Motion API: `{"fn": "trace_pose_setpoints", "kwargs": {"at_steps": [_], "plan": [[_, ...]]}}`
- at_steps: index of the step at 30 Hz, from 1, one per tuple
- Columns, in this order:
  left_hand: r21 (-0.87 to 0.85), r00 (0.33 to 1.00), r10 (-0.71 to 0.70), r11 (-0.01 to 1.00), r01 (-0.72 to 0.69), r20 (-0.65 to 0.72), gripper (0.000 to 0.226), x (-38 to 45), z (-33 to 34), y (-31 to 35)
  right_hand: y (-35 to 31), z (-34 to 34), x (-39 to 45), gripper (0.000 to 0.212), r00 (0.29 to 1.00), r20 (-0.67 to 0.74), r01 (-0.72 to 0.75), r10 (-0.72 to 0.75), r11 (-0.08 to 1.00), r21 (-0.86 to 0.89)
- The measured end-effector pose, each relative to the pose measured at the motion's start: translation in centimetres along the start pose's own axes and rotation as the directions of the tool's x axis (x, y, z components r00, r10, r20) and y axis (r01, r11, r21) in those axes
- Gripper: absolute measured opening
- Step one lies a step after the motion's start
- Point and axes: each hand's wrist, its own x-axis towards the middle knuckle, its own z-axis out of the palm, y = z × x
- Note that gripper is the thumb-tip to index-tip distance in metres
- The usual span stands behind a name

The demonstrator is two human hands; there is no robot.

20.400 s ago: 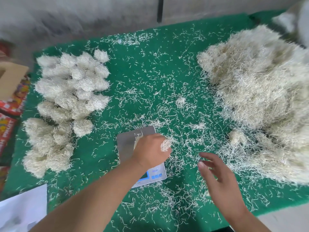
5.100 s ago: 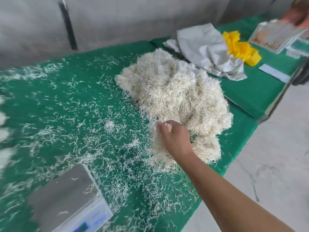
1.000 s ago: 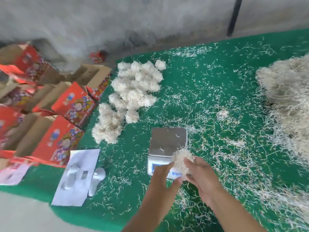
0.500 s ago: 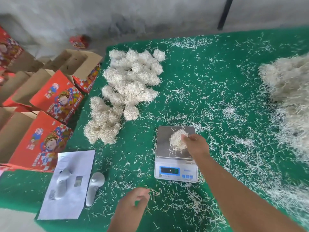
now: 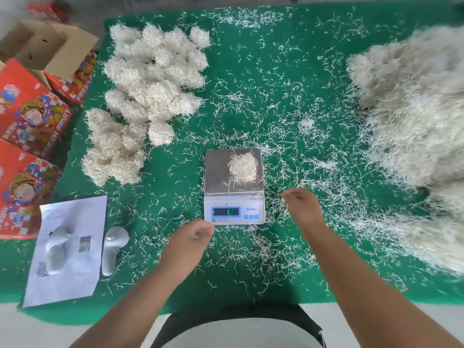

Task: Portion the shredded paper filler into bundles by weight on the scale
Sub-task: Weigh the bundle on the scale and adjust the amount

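From the head view, my right hand (image 5: 302,205) hangs just off the near right corner of the scale (image 5: 234,187), fingers loosely curled with nothing in them that I can make out — maybe a stray strand. My left hand (image 5: 192,236) sits just short of the scale's near left corner, loosely fisted and empty as far as I can tell. The tuft of shredded paper (image 5: 242,167) rests alone on the pan, beyond both hands. The big loose heap (image 5: 414,136) lies far out past my right hand; the finished bundles (image 5: 150,81) lie beyond my left.

Risk, as I judge it: the display (image 5: 226,211) is too blurred to read, so I could bundle off-weight — or brush the pan and skew the reading.
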Motion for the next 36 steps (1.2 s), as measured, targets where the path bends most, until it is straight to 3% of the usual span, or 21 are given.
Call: {"fn": "trace_pose_setpoints", "kwargs": {"at_steps": [4, 8, 13, 16, 18, 20, 23, 25, 26, 29, 32, 36], "plan": [[-0.026, 1.000, -0.020, 0.999, 0.021, 0.016, 0.013, -0.7, 1.9, 0.4, 3.5, -2.8, -0.1, 0.021, 0.998, -0.052, -0.032, 0.032, 0.999, -0.002], [-0.011, 0.999, -0.036, 0.999, 0.036, 0.028, 0.014, -2.0, 3.0, 0.3, 8.3, -7.8, 0.6, 0.050, 0.975, -0.213, -0.106, 0.070, 0.981, -0.164], [0.055, 0.998, -0.049, 0.997, 0.047, 0.026, 0.014, -3.3, 3.3, 0.3, 15.2, -14.9, 1.0, 0.097, 0.914, -0.330, -0.359, 0.234, 0.847, -0.393], [0.062, 0.999, -0.049, 0.997, 0.049, 0.004, 0.015, -3.8, 3.7, 0.9, 18.6, -18.4, 1.6, 0.113, 0.908, -0.323, -0.399, 0.267, 0.787, -0.470], [0.078, 0.999, -0.048, 0.996, 0.047, 0.002, 0.015, -4.3, 4.4, 1.6, 20.2, -19.8, 1.9, 0.109, 0.912, -0.283, -0.401, 0.296, 0.787, -0.468], [0.091, 0.999, -0.039, 0.995, 0.038, 0.011, 0.016, -4.9, 5.3, 2.5, 21.5, -20.2, 2.3, 0.096, 0.941, -0.245, -0.328, 0.234, 0.810, -0.486], [0.121, 0.999, -0.030, 0.992, 0.026, 0.034, 0.018, -5.5, 7.2, 4.1, 21.9, -20.3, 2.5, 0.060, 0.968, -0.240, -0.193, 0.074, 0.831, -0.521], [0.139, 0.999, -0.011, 0.990, 0.005, 0.042, 0.018, -5.9, 8.9, 5.1, 21.1, -20.6, 2.8, 0.027, 0.965, -0.262, -0.161, 0.025, 0.843, -0.513], [0.146, 0.999, -0.001, 0.989, -0.006, 0.050, 0.018, -6.1, 9.8, 5.7, 20.5, -20.7, 3.0, 0.021, 0.965, -0.262, -0.160, 0.022, 0.840, -0.518], [0.177, 0.997, 0.033, 0.983, -0.044, 0.069, 0.017, -6.6, 12.6, 7.5, 19.0, -21.0, 3.3, 0.023, 0.977, -0.212, -0.106, 0.002, 0.872, -0.479], [0.215, 0.994, 0.056, 0.974, -0.075, 0.094, 0.019, -7.0, 15.3, 9.4, 17.5, -20.8, 2.3, 0.019, 0.990, -0.136, 0.005, -0.046, 0.957, -0.290], [0.202, 0.986, 0.057, 0.975, -0.089, 0.158, 0.020, -7.1, 18.1, 11.6, 15.5, -20.4, 0.5, 0.017, 0.977, 0.004, 0.209, -0.212, 0.963, -0.172]]}}
